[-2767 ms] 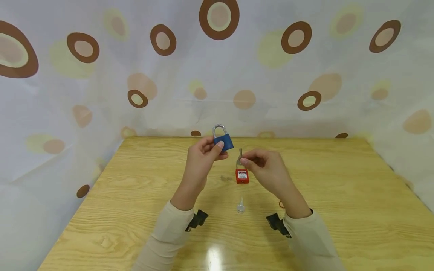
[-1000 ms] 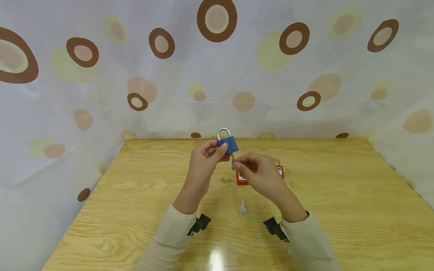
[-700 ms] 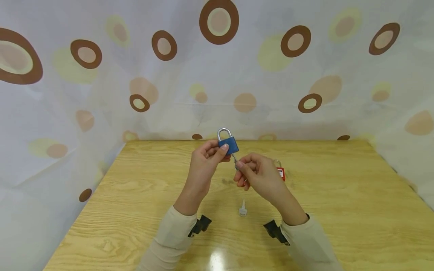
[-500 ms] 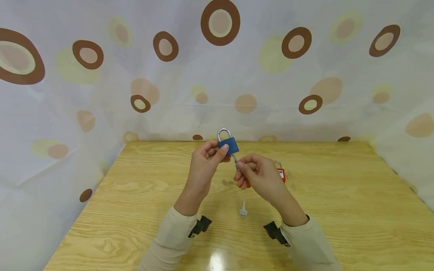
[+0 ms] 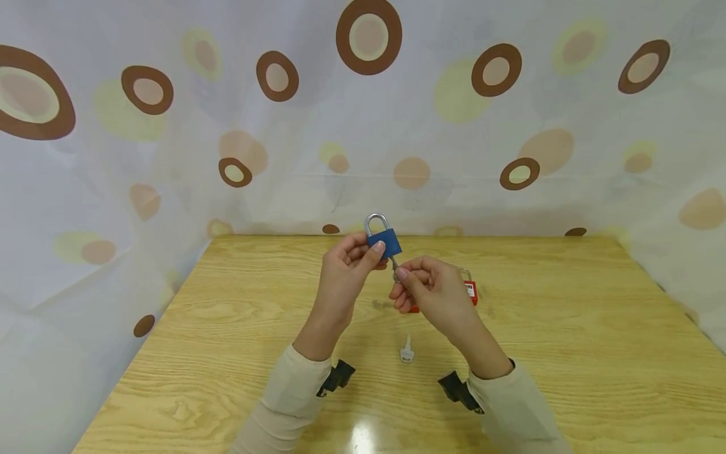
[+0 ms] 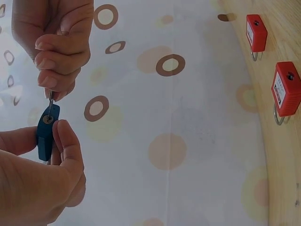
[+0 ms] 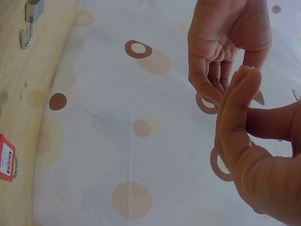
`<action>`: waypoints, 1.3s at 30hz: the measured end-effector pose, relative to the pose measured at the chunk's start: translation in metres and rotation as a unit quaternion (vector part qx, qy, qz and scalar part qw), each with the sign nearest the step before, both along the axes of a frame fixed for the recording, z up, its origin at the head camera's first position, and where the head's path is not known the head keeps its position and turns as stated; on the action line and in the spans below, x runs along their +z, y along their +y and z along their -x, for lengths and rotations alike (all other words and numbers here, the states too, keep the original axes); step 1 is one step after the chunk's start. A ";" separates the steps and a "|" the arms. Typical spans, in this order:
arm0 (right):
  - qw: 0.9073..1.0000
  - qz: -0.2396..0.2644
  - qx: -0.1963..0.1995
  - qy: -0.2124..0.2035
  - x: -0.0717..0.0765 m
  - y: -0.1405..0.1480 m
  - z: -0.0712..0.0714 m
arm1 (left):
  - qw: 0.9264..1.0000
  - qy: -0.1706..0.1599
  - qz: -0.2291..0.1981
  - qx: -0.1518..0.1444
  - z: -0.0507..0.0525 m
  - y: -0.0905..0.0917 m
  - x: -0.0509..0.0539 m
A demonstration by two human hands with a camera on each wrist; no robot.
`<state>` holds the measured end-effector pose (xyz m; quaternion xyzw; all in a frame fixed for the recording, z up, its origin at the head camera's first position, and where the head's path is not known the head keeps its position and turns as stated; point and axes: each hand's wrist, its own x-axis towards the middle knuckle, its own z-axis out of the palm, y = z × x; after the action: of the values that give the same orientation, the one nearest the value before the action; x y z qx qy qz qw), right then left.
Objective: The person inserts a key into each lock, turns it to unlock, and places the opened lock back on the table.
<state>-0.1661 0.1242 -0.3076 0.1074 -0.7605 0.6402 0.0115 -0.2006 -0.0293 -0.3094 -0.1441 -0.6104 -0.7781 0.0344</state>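
Note:
In the head view my left hand [image 5: 343, 274] holds a blue padlock [image 5: 392, 241] between thumb and fingers, its closed silver shackle pointing up. Below the lock, my right hand [image 5: 442, 290] pinches a small metal key [image 5: 394, 262] by its head. The left wrist view shows the key [image 6: 51, 101] in line with the keyhole of the padlock [image 6: 45, 139], touching or partly in it; how deep I cannot tell. Right fingers cover much of the key. In the right wrist view the right hand [image 7: 263, 155] hides most of the lock.
Another key [image 5: 407, 350] lies on the wooden table [image 5: 238, 353] in front of the hands. Behind the right hand stand two red padlocks, one [image 5: 471, 292] partly covered, the other [image 5: 414, 309] nearly hidden. A grey piece with an open hook [image 7: 31, 14] shows in the right wrist view.
Earlier the key was held apart from the padlock; it has come to the lock's underside. The left hand has shifted slightly right with the padlock. Over the last half second little differs.

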 end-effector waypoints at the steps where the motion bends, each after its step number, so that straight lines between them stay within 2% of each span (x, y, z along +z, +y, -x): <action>1: 1.000 0.001 -0.001 -0.001 0.000 0.000 0.000 | 1.000 0.002 0.001 0.000 0.000 0.000 0.000; 9: 0.999 0.023 0.035 -0.022 0.004 0.001 -0.001 | 1.000 0.003 -0.002 0.010 0.001 -0.003 0.003; 15: 0.998 0.027 0.056 -0.017 0.004 0.004 -0.001 | 1.000 0.015 -0.008 0.009 0.000 -0.003 0.005; 21: 0.999 0.021 0.046 -0.007 0.005 0.005 -0.001 | 1.000 0.026 -0.011 0.006 -0.001 -0.003 0.007; 27: 0.999 0.023 0.030 -0.002 0.005 0.006 -0.004 | 1.000 0.022 -0.001 0.004 -0.002 0.000 0.007; 39: 0.999 0.043 0.023 -0.004 0.004 0.002 -0.004 | 1.000 0.021 -0.003 0.001 -0.004 0.000 0.004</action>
<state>-0.1622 0.1260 -0.3033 0.1220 -0.7294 0.6731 -0.0014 -0.1966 -0.0290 -0.3050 -0.1601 -0.6075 -0.7765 0.0482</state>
